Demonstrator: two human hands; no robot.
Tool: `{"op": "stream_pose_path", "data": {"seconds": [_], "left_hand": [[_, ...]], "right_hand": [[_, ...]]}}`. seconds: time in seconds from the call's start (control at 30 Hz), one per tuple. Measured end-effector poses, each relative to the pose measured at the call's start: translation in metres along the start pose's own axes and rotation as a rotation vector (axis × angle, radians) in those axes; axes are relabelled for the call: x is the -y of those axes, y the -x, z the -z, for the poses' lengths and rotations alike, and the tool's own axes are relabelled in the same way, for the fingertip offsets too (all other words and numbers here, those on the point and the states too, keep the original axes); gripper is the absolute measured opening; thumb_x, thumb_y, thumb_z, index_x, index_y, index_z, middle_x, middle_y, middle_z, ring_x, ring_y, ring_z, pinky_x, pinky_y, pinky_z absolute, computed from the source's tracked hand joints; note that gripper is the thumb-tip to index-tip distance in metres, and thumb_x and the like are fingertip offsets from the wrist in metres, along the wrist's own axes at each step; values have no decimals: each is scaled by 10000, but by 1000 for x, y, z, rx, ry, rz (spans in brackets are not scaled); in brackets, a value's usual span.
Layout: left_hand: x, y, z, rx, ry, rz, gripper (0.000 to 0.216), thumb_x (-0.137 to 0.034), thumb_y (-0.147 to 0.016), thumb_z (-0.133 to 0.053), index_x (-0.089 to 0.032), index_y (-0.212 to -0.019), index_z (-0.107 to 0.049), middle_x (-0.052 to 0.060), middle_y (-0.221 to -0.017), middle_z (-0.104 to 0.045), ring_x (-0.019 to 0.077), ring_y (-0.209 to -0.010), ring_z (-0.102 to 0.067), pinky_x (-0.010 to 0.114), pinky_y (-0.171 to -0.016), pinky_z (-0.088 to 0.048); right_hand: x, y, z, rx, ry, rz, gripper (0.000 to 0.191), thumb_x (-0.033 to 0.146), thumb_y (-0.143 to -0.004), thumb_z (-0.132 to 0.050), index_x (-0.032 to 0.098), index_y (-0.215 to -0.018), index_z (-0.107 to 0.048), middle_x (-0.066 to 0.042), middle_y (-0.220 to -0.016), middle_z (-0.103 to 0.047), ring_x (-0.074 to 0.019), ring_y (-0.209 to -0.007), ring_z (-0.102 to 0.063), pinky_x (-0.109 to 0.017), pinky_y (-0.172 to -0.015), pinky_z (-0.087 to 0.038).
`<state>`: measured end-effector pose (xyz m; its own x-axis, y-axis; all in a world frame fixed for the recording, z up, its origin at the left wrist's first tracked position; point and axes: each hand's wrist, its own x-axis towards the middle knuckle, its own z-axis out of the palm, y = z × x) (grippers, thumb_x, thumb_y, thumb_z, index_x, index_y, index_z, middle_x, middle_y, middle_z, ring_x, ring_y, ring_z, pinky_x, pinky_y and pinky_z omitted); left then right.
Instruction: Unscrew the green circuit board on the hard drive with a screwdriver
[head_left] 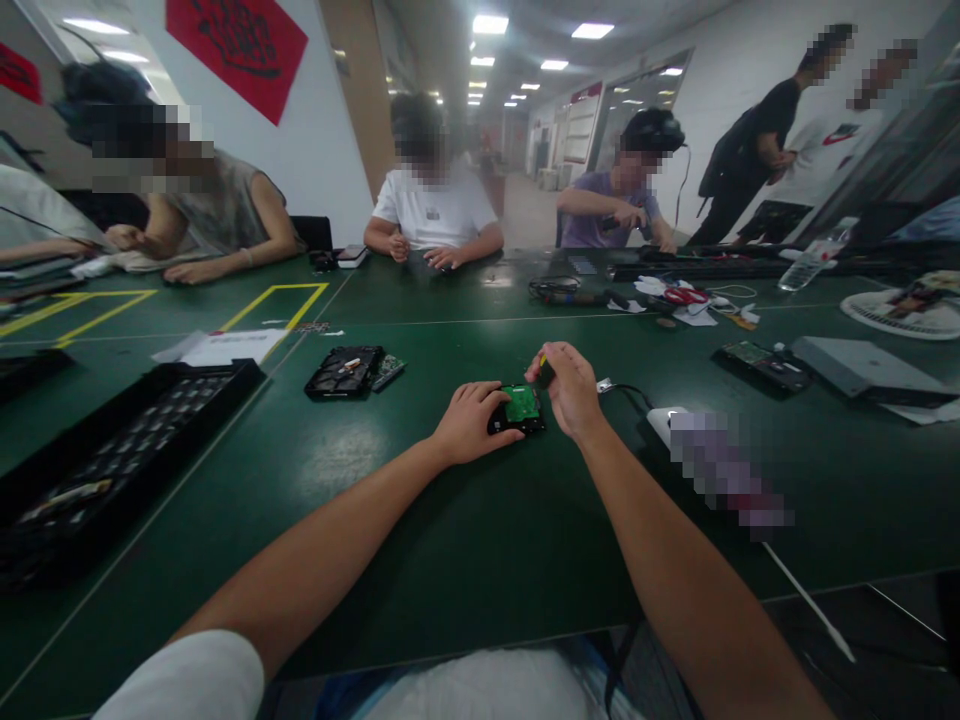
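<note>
A black hard drive lies on the green table with its green circuit board facing up. My left hand grips it from the left, fingers along the far edge and thumb along the near one. Just above its right end, my right hand is closed around a small tool with a yellow and black handle, which looks like a screwdriver. Its tip is too small to make out.
Left of my hands lie a black drive casing and a loose circuit board. A long black tray stands farther left. To the right are a cabled device, another drive and a grey box. Several people sit opposite.
</note>
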<state>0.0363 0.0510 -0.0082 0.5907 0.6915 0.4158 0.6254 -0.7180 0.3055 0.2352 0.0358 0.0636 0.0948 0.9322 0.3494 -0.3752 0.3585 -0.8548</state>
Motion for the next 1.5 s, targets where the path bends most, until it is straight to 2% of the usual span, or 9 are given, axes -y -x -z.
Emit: {"op": "stream_pose_path", "data": {"seconds": [0.1, 0.2, 0.3, 0.5, 0.67, 0.83, 1.13, 1.3, 1.5], "left_hand": [[0, 0, -1, -11, 5, -1, 668, -702, -890, -757, -244, -1364, -647, 156, -1513, -597, 380, -1411, -541, 593, -1201, -393], [1, 0, -1, -14, 4, -1, 670, -703, -885, -763, -244, -1360, -648, 156, -1513, -597, 379, -1412, -541, 593, -1199, -393], [0, 0, 0, -3, 6, 6, 673, -700, -882, -771, -254, -1369, -644, 152, -1520, -594, 379, -1417, -539, 597, -1202, -391], [-1, 0, 1, 1, 12, 6, 663, -692, -890, -767, -250, -1368, -643, 150, -1516, -591, 375, -1426, -532, 585, -1210, -391], [0, 0, 0, 3, 13, 5, 666, -701, -893, -758, -248, -1366, -639, 151, -1515, -591, 372, -1422, -536, 584, -1210, -391], [0, 0, -1, -1, -1, 5, 676, -715, -891, -753, -238, -1357, -645, 156, -1514, -594, 375, -1420, -537, 584, -1209, -393], [0, 0, 1, 8, 12, 10, 672, -710, -884, -761, -253, -1364, -646, 147, -1523, -586, 383, -1423, -533, 599, -1212, -389], [0, 0, 0, 9, 8, 10, 682, -719, -887, -751, -251, -1370, -642, 150, -1523, -586, 384, -1424, -532, 601, -1210, -389], [0, 0, 0, 0, 2, -1, 674, -712, -898, -744, -237, -1365, -641, 158, -1521, -589, 375, -1421, -535, 585, -1206, -394]], "right_hand": [[3, 2, -3, 1, -16, -28, 287, 469, -880, -810, 264, -873, -609, 44, -713, -670, -150, -662, -623, -296, -685, -502], [6, 3, -4, 26, -30, -12, 273, 490, -923, -728, 263, -837, -605, 35, -685, -648, -159, -643, -614, -316, -693, -516], [8, 0, -2, 8, -23, -3, 376, 572, -963, -640, 253, -766, -624, 25, -631, -589, -162, -613, -581, -340, -727, -537], [5, -2, 2, -57, -76, -34, 503, 725, -946, -612, 258, -761, -642, 34, -592, -517, -158, -589, -542, -336, -704, -527], [3, -2, 5, -23, -88, -17, 425, 601, -976, -583, 245, -765, -678, 19, -615, -536, -163, -625, -554, -333, -718, -522], [-2, -4, 8, -41, 4, 36, 299, 522, -913, -726, 249, -810, -661, 15, -740, -629, -162, -703, -607, -320, -751, -522], [-2, -2, 4, -78, 3, -8, 301, 463, -866, -817, 266, -878, -590, 51, -756, -659, -144, -695, -614, -298, -727, -504], [1, -1, 2, -26, -8, 14, 295, 537, -932, -708, 264, -847, -638, 22, -731, -654, -176, -716, -633, -333, -753, -534], [1, -2, 3, -15, -9, -31, 475, 665, -984, -582, 249, -783, -688, 3, -641, -594, -184, -669, -610, -346, -734, -520]]}}
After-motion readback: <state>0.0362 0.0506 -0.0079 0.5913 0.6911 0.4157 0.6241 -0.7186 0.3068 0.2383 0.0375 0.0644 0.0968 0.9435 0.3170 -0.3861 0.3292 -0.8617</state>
